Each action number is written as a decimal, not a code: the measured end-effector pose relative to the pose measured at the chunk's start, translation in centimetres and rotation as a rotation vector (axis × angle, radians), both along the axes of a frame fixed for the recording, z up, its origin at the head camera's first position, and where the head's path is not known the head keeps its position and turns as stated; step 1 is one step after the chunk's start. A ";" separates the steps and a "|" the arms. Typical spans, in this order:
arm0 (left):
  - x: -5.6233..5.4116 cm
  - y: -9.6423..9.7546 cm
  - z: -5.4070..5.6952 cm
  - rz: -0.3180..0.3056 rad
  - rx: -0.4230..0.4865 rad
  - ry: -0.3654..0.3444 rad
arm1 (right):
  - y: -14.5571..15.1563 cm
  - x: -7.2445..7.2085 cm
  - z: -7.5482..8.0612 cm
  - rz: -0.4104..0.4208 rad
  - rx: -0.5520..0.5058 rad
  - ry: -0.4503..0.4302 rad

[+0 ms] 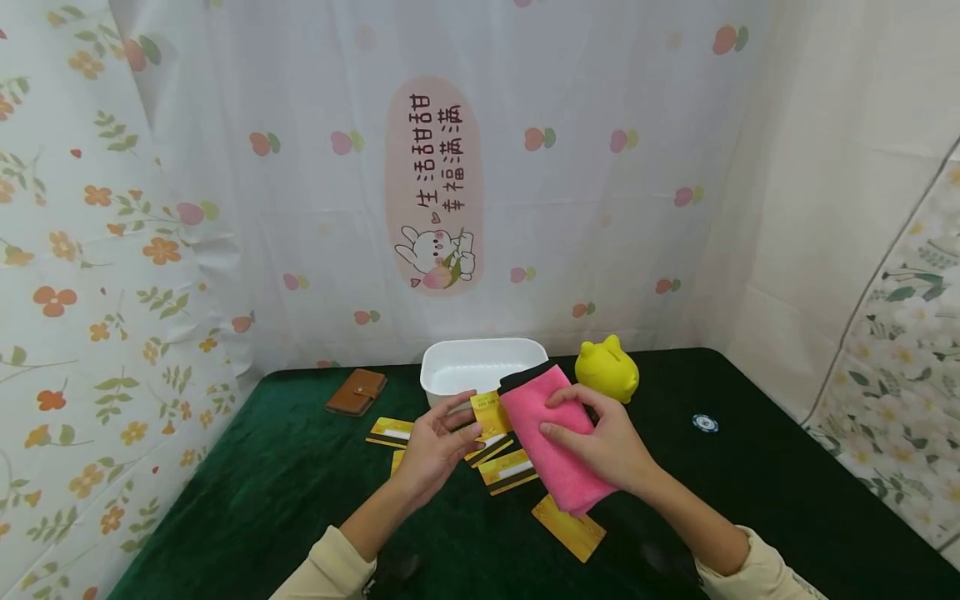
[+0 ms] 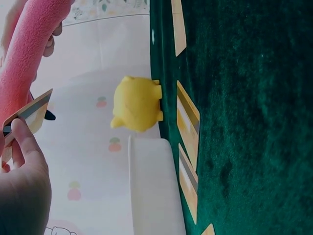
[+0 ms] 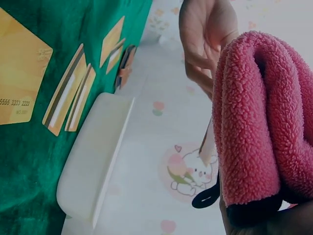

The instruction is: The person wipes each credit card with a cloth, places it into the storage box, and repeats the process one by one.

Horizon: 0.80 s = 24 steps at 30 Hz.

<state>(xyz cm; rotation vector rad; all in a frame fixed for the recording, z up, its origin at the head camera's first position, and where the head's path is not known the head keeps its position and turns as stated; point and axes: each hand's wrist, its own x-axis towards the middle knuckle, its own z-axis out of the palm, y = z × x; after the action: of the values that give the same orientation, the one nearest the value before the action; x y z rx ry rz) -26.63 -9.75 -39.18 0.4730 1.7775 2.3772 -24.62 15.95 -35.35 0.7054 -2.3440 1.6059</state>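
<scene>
My left hand [image 1: 437,450] pinches a yellow bank card [image 1: 491,412] between thumb and fingers, raised over the table. In the left wrist view the card's dark stripe faces the camera. A folded pink fleecy towel [image 1: 551,442] with a black edge is gripped by my right hand [image 1: 611,442], thumb and fingers across it. The towel's black-edged end is right beside the card, overlapping it in the head view. From the right wrist, the towel's thick folds [image 3: 249,117] and a black hanging loop [image 3: 206,197] show, and the card is largely hidden behind them.
Several yellow cards [image 1: 508,472] lie scattered on the green cloth [image 1: 247,500], one [image 1: 570,529] nearer the front. Behind them stand a white plastic bin [image 1: 483,360] and a yellow piggy bank [image 1: 609,371]. A brown wallet [image 1: 357,392] lies left, a poker chip [image 1: 705,423] right.
</scene>
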 end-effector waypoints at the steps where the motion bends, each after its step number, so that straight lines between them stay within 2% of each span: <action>1: 0.0 0.0 0.0 -0.001 -0.005 0.001 | -0.1 0.0 0.0 0.001 -0.002 0.001; 17: 0.1 0.1 -0.4 -0.036 0.031 0.008 | -1.7 0.2 -0.1 0.049 -0.030 -0.002; 24: 0.1 0.0 -0.6 -0.053 0.047 0.009 | -2.2 0.2 -0.4 0.055 -0.020 -0.029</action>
<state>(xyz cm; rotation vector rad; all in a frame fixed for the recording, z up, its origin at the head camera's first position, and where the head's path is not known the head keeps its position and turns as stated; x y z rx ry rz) -26.55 -9.76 -39.78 0.5313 1.6943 2.3889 -24.40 13.71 -35.74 0.7533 -2.3454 1.6709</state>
